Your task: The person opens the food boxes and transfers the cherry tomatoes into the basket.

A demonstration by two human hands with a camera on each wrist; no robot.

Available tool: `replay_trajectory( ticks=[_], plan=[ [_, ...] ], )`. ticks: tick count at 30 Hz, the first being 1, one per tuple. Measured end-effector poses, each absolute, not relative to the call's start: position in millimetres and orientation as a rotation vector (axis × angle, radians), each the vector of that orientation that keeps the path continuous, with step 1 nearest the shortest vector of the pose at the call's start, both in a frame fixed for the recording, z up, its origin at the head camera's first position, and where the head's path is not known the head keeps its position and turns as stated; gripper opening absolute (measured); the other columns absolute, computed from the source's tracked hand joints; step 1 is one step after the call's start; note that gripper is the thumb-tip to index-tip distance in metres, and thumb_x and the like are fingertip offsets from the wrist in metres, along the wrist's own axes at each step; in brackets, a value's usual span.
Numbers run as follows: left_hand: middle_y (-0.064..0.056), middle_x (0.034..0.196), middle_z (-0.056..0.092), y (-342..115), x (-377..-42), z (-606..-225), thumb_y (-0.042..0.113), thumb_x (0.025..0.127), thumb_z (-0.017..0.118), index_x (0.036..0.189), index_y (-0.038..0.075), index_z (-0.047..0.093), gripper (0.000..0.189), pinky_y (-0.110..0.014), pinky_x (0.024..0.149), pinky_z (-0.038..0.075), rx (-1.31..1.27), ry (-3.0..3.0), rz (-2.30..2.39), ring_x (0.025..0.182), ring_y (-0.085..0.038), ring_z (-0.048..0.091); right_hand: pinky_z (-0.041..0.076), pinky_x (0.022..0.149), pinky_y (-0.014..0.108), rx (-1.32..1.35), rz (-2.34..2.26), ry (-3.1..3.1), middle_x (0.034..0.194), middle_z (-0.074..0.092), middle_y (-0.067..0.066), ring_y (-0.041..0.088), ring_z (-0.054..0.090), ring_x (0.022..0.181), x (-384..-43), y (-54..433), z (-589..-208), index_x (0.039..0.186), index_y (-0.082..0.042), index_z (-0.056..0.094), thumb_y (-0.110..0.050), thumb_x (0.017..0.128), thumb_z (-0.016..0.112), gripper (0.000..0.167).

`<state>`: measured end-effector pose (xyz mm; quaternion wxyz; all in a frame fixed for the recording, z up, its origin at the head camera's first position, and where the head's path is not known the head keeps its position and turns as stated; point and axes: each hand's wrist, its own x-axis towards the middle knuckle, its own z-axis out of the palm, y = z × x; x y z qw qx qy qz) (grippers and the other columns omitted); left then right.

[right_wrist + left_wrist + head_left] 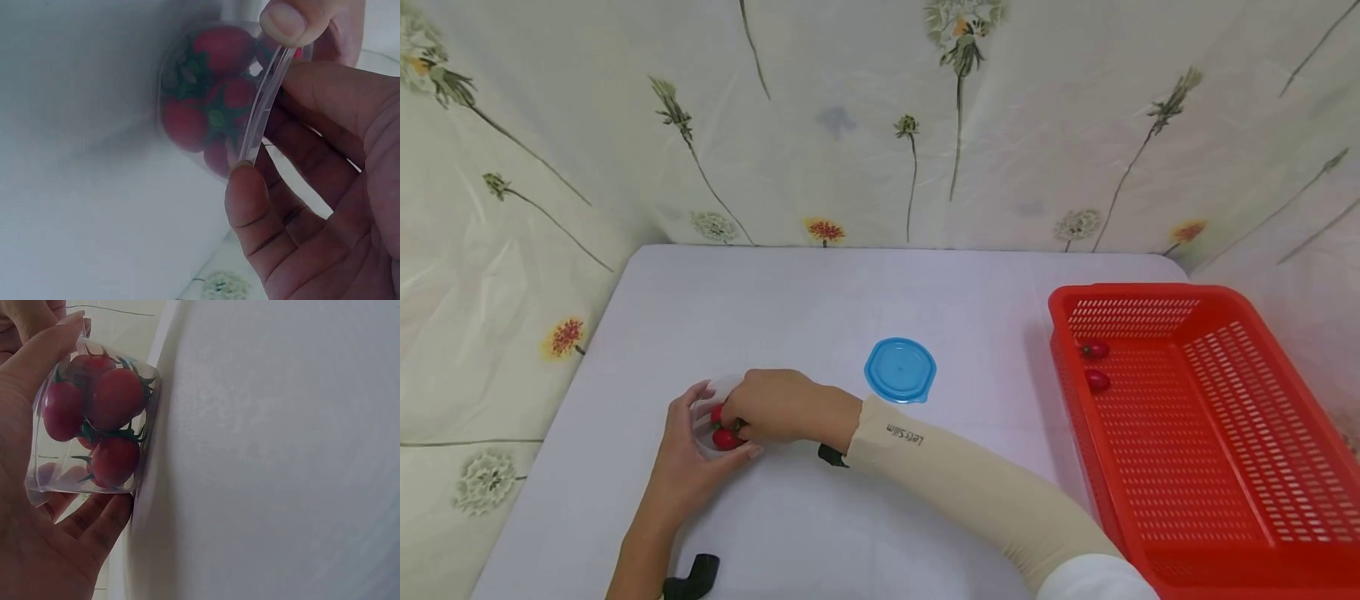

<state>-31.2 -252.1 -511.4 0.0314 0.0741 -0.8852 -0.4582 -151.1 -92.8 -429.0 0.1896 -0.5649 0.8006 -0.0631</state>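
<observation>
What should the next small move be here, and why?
Probably lift the right hand from the clear cup while the left hand steadies it: the right reaches in at its top, by the tomatoes, and the left curls round it. Whether the right pinches one is hidden.

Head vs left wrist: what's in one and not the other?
Head only: the blue lid, the red basket with two basket tomatoes near its left wall, and the beige sleeve on the right arm.

Left wrist only: a side-on look through the wall of the clear cup, with the cup tomatoes piled inside.

Both: the left hand around that cup, tomatoes in it, and the white tabletop.
</observation>
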Motion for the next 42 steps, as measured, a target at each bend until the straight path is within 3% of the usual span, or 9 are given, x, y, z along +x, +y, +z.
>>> replay_trajectory(
  ticks=[14,21,27,36,42],
  plan=[
    [-0.008,0.159,0.035,-254,-31,-512,0.037,0.079,0.094,0.164,0.019,0.019,0.115,-0.066,0.112,0.036,0.2,-2.701,-1.459,0.147,-0.04,0.038,0.047,0.066,0.02,-1.607,-0.178,2.234,0.086,0.065,-0.018,0.005,0.054,0.085,-152,-106,-433,0.106,-0.031,0.078,-0.029,0.099,0.074,0.009],
    [-0.008,0.16,0.034,-254,-31,-512,0.033,0.08,0.094,0.164,0.017,0.018,0.115,-0.062,0.112,0.036,0.189,-2.689,-1.476,0.147,-0.04,0.038,0.045,0.069,0.022,-1.6,-0.048,2.278,0.083,0.06,-0.016,0.007,0.049,0.092,-147,-117,-440,0.104,-0.032,0.074,-0.031,0.102,0.069,0.005],
    [-0.009,0.159,0.034,-254,-31,-513,0.033,0.079,0.094,0.164,0.016,0.019,0.115,-0.06,0.112,0.036,0.194,-2.702,-1.449,0.145,-0.039,0.039,0.043,0.069,0.021,-1.631,-0.043,2.289,0.082,0.06,-0.016,0.007,0.047,0.09,-147,-118,-443,0.107,-0.033,0.074,-0.029,0.103,0.068,0.008],
    [-0.014,0.162,0.03,-254,-30,-509,0.043,0.081,0.092,0.165,0.02,0.016,0.115,-0.07,0.114,0.032,0.235,-2.74,-1.453,0.147,-0.043,0.036,0.045,0.076,0.013,-1.522,-0.511,2.161,0.1,0.064,-0.014,0.002,0.055,0.088,-160,-100,-441,0.129,-0.019,0.073,-0.013,0.098,0.069,0.032],
    [-0.01,0.158,0.036,-252,-30,-510,0.044,0.08,0.092,0.164,0.021,0.018,0.114,-0.069,0.114,0.033,0.249,-2.728,-1.462,0.147,-0.04,0.038,0.049,0.078,0.01,-1.476,-0.745,2.061,0.103,0.065,-0.011,0.002,0.058,0.089,-167,-79,-433,0.128,-0.012,0.072,-0.012,0.096,0.069,0.032]
  ],
)
